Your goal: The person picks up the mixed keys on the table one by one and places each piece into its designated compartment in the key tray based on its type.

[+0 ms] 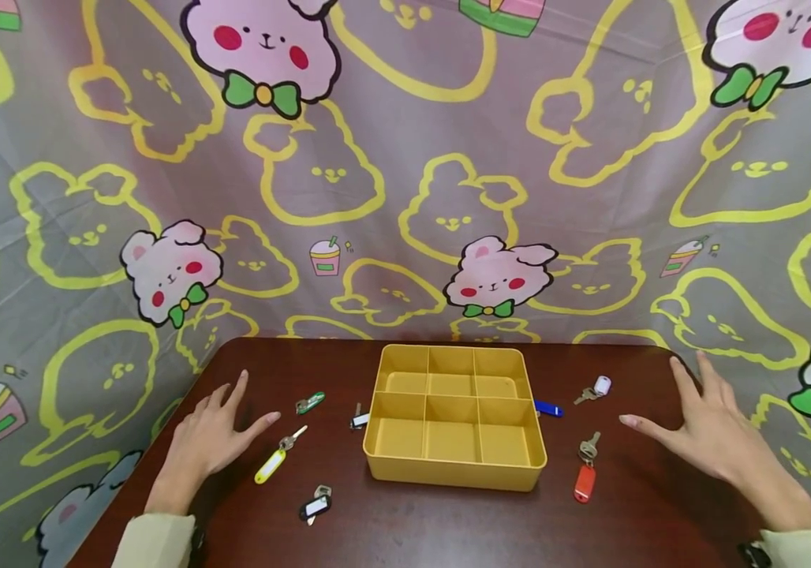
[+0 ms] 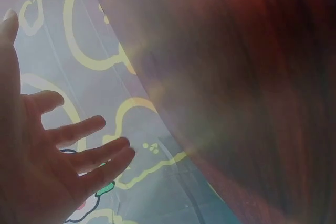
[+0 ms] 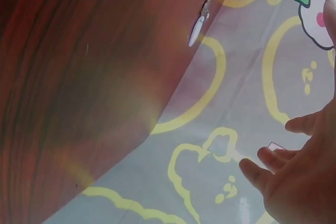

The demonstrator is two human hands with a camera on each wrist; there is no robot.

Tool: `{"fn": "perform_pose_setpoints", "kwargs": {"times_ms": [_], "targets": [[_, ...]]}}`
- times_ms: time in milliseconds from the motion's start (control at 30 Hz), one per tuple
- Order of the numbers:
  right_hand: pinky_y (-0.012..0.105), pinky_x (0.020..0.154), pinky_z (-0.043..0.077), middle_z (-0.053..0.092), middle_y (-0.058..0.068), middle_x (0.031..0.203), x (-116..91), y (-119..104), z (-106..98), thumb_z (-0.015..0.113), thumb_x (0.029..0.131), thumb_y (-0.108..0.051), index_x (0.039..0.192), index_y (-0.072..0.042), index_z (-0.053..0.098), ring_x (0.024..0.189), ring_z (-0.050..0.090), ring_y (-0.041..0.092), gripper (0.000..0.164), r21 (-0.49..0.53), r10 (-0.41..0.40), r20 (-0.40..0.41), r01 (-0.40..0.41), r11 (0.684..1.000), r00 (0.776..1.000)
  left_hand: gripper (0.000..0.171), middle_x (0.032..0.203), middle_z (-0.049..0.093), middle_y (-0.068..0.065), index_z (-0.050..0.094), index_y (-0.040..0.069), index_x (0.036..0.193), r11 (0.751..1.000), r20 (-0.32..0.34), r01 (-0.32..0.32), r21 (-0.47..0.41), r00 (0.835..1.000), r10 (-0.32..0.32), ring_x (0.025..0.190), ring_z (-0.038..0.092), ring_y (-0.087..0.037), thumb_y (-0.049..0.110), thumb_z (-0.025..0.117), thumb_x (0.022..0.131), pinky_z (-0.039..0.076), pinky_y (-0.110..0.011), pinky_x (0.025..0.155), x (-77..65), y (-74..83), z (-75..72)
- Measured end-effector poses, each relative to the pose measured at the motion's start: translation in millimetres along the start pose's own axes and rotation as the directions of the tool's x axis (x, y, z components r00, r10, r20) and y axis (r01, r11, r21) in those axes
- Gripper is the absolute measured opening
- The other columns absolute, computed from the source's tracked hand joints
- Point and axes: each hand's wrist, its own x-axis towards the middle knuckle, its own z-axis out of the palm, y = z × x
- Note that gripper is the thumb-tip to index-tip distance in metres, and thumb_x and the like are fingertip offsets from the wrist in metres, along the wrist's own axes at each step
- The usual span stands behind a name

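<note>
In the head view my left hand (image 1: pixel 208 432) hovers over the table's left side with fingers spread, holding nothing. Nearest to it is a key with a yellow tag (image 1: pixel 270 466); a key with a green tag (image 1: pixel 312 401) lies farther back and one with a black-rimmed tag (image 1: pixel 316 506) nearer the front. My right hand (image 1: pixel 707 426) is spread over the right side, likewise with nothing in it. Left of it lie a key with a red tag (image 1: pixel 585 482) and a key with a white tag (image 1: pixel 602 386). The wrist views show both hands with fingers apart.
A yellow six-compartment box (image 1: pixel 455 472) stands mid-table. A key with a dark-edged white tag (image 1: pixel 359 420) lies against its left side, and a blue tag (image 1: pixel 549 409) pokes out at its right. A patterned cloth (image 1: pixel 391 197) hangs behind the dark wooden table (image 1: pixel 420 525).
</note>
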Motion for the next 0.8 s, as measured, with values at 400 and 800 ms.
{"fn": "perform_pose_setpoints", "kwargs": {"times_ms": [400,800], "targets": [[0.070,0.086,0.030,0.035,0.044,0.136,-6,-11,6,0.078,0.077,-0.075,0.160,0.006,0.027,0.115,0.032,0.061,0.127,0.009,-0.042,-0.113,0.043,0.999,0.993,0.108,0.124,0.051,-0.030,0.042,0.002,0.158,0.999,-0.052,-0.027,-0.036,0.998,0.025,0.089,0.055,-0.032,0.085,0.051,0.090,0.042,-0.034,0.049,5.3,17.2,-6.5],[0.069,0.090,0.028,0.039,0.038,0.143,-13,-32,12,0.073,0.081,-0.077,0.156,0.011,0.036,0.125,0.032,0.057,0.121,0.034,-0.077,-0.065,0.080,0.996,0.995,0.067,0.121,0.060,-0.027,0.062,-0.001,0.141,0.992,-0.082,-0.112,-0.050,0.991,0.108,0.094,0.063,-0.037,0.051,0.068,0.099,0.057,-0.056,0.074,1.6,27.9,4.7]]}}
